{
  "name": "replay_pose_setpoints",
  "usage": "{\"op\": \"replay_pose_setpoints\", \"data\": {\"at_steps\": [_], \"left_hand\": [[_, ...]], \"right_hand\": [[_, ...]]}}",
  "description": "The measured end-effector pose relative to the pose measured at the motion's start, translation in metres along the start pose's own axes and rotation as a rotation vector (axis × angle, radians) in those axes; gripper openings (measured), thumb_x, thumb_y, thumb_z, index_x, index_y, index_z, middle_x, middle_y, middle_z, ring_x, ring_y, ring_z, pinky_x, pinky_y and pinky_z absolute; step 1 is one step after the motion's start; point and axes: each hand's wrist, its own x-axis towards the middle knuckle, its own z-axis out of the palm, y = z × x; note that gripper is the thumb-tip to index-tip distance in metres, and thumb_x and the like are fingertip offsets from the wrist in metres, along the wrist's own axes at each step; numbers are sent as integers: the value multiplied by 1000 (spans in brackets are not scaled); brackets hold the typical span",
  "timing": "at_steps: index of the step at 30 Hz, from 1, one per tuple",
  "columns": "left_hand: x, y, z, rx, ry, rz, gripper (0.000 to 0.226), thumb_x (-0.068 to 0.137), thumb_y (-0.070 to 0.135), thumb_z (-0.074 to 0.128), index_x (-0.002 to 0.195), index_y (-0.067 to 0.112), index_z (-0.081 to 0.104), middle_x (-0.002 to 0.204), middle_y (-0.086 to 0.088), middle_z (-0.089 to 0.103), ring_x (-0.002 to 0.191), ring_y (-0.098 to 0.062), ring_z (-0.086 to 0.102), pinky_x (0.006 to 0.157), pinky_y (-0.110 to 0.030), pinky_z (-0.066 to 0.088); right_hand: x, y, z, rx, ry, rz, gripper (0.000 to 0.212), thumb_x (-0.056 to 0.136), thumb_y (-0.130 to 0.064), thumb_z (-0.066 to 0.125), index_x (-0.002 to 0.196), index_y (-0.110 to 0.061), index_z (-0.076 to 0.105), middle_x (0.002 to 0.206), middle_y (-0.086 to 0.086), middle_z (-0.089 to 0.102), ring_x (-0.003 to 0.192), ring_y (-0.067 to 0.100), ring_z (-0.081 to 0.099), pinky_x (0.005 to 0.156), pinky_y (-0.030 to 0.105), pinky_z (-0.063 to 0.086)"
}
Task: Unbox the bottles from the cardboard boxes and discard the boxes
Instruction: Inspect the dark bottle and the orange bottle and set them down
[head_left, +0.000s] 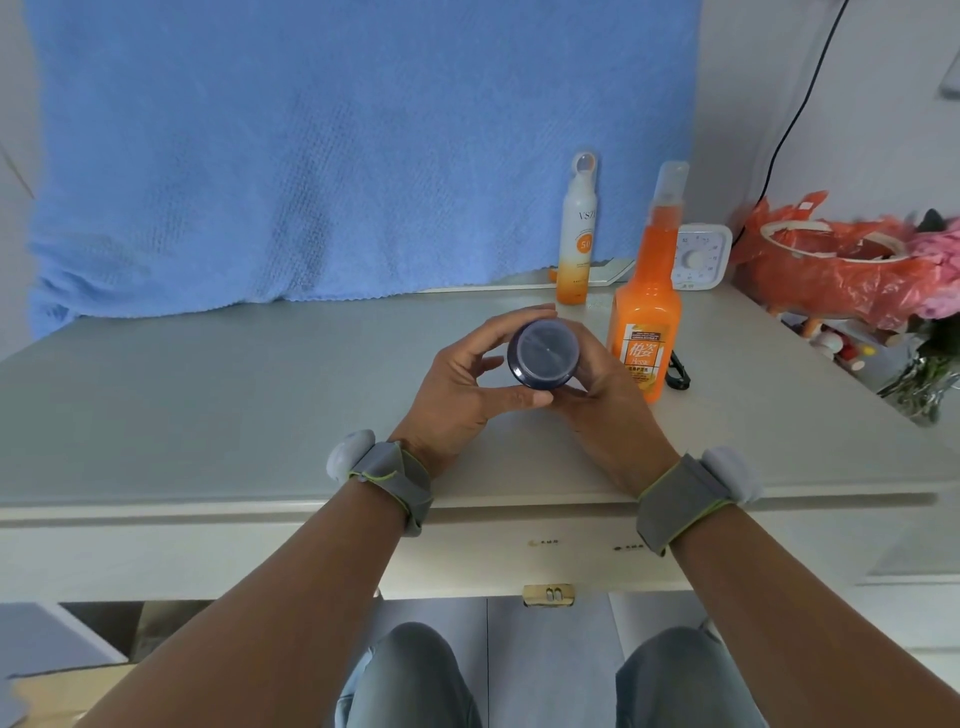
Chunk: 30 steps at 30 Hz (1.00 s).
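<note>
Left hand (462, 384) and right hand (605, 387) both wrapped around dark blue bottle (543, 354), above table (208, 395), beside orange bottle (647, 332).

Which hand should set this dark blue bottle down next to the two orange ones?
Probably the right hand: it already grips the dark blue bottle and is nearest the orange bottle.
</note>
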Motion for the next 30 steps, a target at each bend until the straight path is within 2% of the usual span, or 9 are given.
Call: {"op": "replay_pose_setpoints", "data": {"at_steps": [2, 6, 10, 13, 17, 21, 23, 26, 30], "left_hand": [[0, -2, 0, -5, -9, -3, 66, 76, 9, 81, 137, 16, 55, 135, 2, 60, 130, -25, 51, 109, -58, 37], [0, -4, 0, -71, -18, -39, 66, 77, 2, 79, 137, 10, 54, 133, -6, 62, 128, -25, 54, 111, -53, 37], [-1, 1, -1, -210, 58, -71, 47, 87, 5, 69, 132, 9, 57, 124, -12, 67, 117, -28, 63, 98, -37, 51], [-1, 3, -2, -254, 101, -119, 41, 96, 25, 57, 136, 14, 55, 126, -8, 67, 117, -30, 63, 101, -45, 50], [-1, 2, -2, -327, 100, -206, 45, 98, 37, 50, 135, 11, 57, 123, -13, 68, 112, -36, 65, 101, -55, 48], [2, -2, -2, -356, 161, -322, 65, 89, 39, 66, 147, 27, 40, 113, -2, 74, 102, -25, 72, 92, -47, 56], [3, -4, -3, -429, 211, -367, 67, 89, 38, 67, 149, 26, 37, 116, -5, 72, 99, -24, 73, 89, -45, 57], [4, 0, -5, -533, 230, -437, 52, 96, 41, 56, 134, 6, 52, 114, -20, 67, 89, -23, 72, 73, -32, 59], [3, 1, -4, -568, 200, -455, 46, 98, 45, 50, 113, 3, 62, 88, -12, 74, 76, -19, 73, 62, -27, 57]], "right_hand": [[0, 1, 0, 1, -4, -6, 50, 87, 7, 62, 132, -11, 50, 126, 7, 60, 119, 19, 54, 93, 19, 51], [0, 3, -1, 36, -27, 13, 51, 89, -1, 64, 134, -19, 48, 130, 1, 59, 122, 15, 53, 88, 13, 52], [-1, 2, -2, -70, -58, 26, 52, 90, -27, 66, 138, -24, 45, 131, 0, 61, 109, 18, 63, 87, 24, 54], [-3, -1, 0, -102, -78, 27, 47, 90, -40, 62, 133, -34, 43, 115, -4, 66, 84, 12, 67, 72, 19, 54], [-6, -4, 2, 2, -100, 71, 44, 89, -44, 60, 128, -31, 45, 105, 0, 68, 84, 15, 71, 63, 31, 61], [-6, -5, 2, 94, -43, 152, 41, 95, -43, 52, 132, -26, 45, 88, 1, 73, 73, 12, 72, 54, 19, 54], [-6, -7, 0, 43, -23, 152, 40, 98, -45, 45, 134, -29, 45, 80, 3, 70, 65, 13, 67, 53, 19, 51], [-6, -10, -2, 13, -33, 106, 39, 101, -42, 39, 137, -29, 44, 74, 2, 67, 60, 9, 64, 57, 21, 51], [-8, -15, -2, 24, -64, 77, 39, 102, -38, 36, 138, -29, 44, 80, 9, 70, 65, 15, 64, 59, 28, 50]]}}
